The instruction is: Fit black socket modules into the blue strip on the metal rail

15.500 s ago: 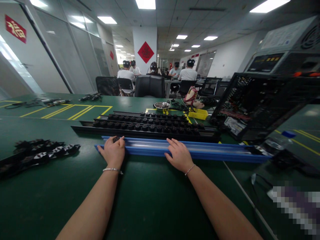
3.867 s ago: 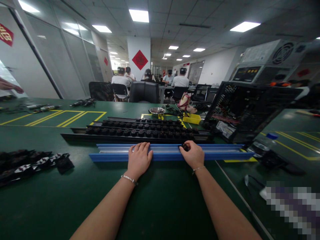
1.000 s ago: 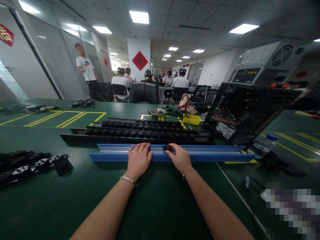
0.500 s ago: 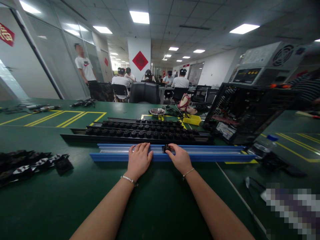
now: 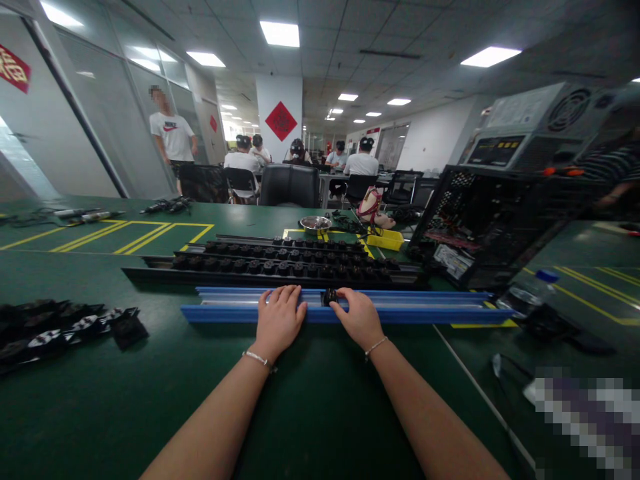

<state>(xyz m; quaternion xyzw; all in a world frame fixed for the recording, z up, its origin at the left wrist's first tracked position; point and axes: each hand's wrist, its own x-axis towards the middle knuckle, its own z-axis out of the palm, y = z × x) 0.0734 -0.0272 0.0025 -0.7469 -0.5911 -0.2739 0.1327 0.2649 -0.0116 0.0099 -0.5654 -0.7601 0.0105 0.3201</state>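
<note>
A long blue channel rail [image 5: 425,315] lies across the green table in front of me. Over its left half rests my left hand [image 5: 281,313], palm down with fingers stretched across the rail; the hand is open. My right hand [image 5: 359,317] is closed, thumb and index finger pinching the right side of a small black socket module [image 5: 329,297]. That module sits in the channel between my two hands. Just behind, black rails [image 5: 150,275] carry rows of similar black modules [image 5: 285,268].
More black modules [image 5: 60,327] lie in a pile at left. An open computer case [image 5: 500,220] and a capped bottle [image 5: 525,293] stand at right. Further back are a metal bowl [image 5: 315,225] and a yellow tray [image 5: 385,239]. A person [image 5: 170,133] stands beyond the table.
The black module has shifted slightly left in the blue channel, relative to my right hand. My left hand stays put on the rail. The standing person has turned and changed arm pose.
</note>
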